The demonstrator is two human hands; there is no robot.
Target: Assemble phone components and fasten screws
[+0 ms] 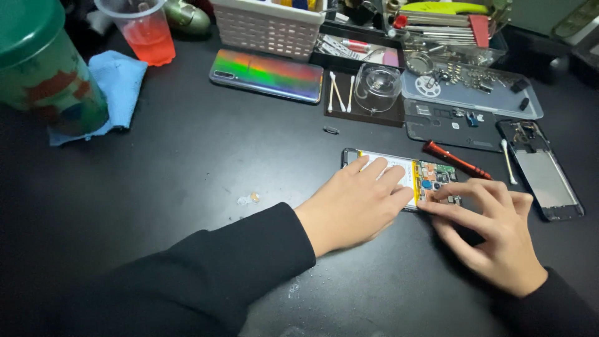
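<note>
An opened phone (430, 173) lies on the black table with its white battery and circuit board showing. My left hand (355, 203) rests flat on the battery, fingers spread, pinning the phone down. Fingertips of my right hand (493, 234) press on the lower edge of the circuit board; whether they pinch a small part I cannot tell. A red-handled screwdriver (455, 160) lies just beyond the phone, apart from both hands.
A rainbow-backed phone cover (267, 75), cotton swabs (337, 92), a clear dome (377, 87), a parts tray (474, 93), a dark inner cover (443, 128) and a phone frame (543, 171) lie behind. A red drink cup (146, 34), blue cloth (115, 84) and green container (40, 68) stand left.
</note>
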